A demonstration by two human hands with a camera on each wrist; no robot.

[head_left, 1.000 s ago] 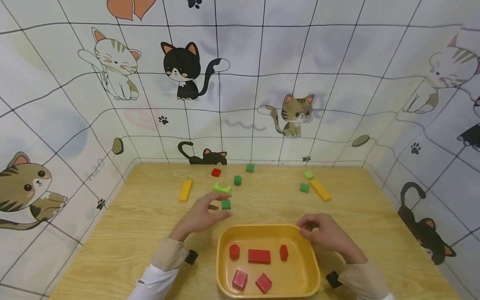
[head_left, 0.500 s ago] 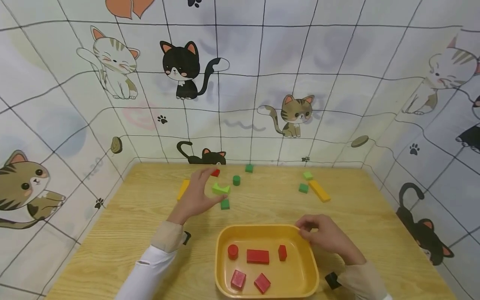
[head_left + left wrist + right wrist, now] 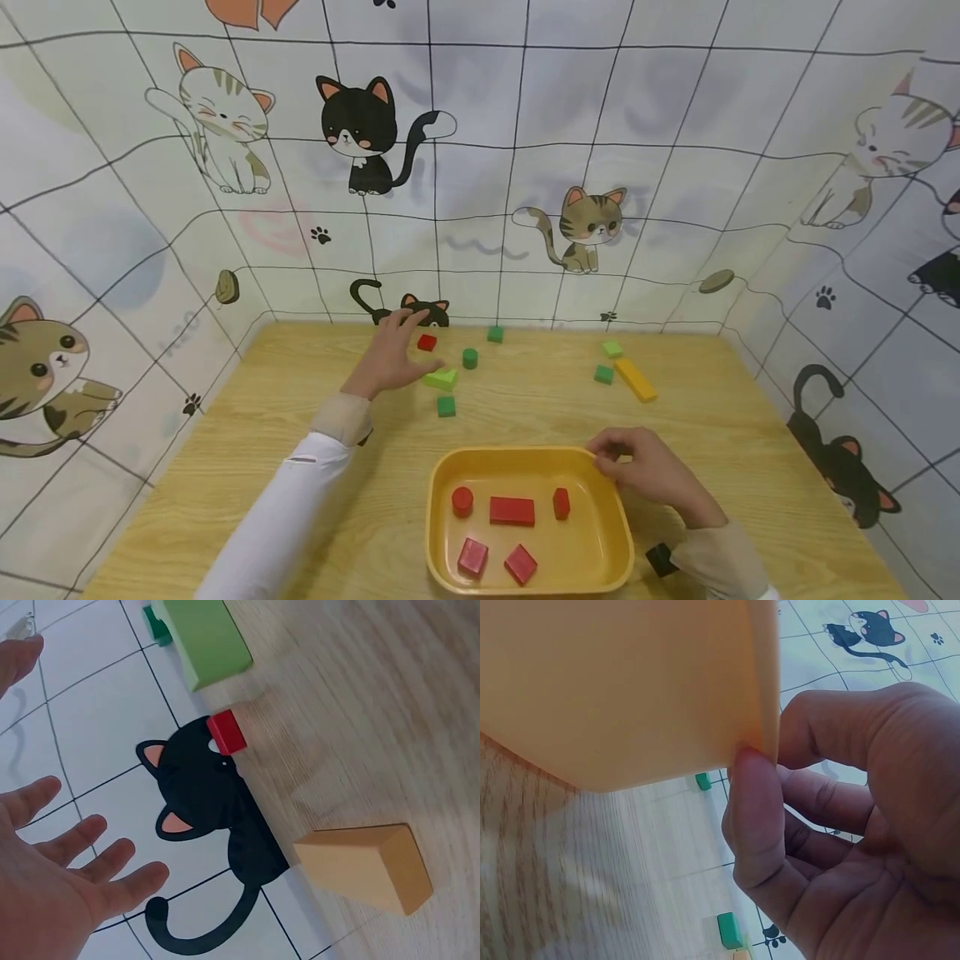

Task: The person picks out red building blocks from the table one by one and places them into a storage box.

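My left hand (image 3: 386, 358) is stretched over the back left of the table, fingers spread, holding nothing. Just right of its fingertips lies a small red block (image 3: 427, 342), which also shows in the left wrist view. A light green arch block (image 3: 441, 379) lies by the thumb. One yellow block (image 3: 367, 862) shows in the left wrist view but is hidden behind the hand from the head. My right hand (image 3: 652, 467) pinches the back right rim of a yellow tray (image 3: 547, 550) between thumb and finger. Inside it lie several red blocks, among them a long one (image 3: 512, 511).
A dark green block (image 3: 446, 407), a green cylinder (image 3: 470, 358) and a green cube (image 3: 496, 334) lie behind the tray. Farther right are a yellow bar (image 3: 636, 380), a green block (image 3: 603, 374) and a light green one (image 3: 612, 349). A cat-print cloth (image 3: 480, 167) bounds the table.
My left hand has moved away from the dark green block, back and left toward the red block, its fingers spreading. The right hand has kept its grip on the tray rim.
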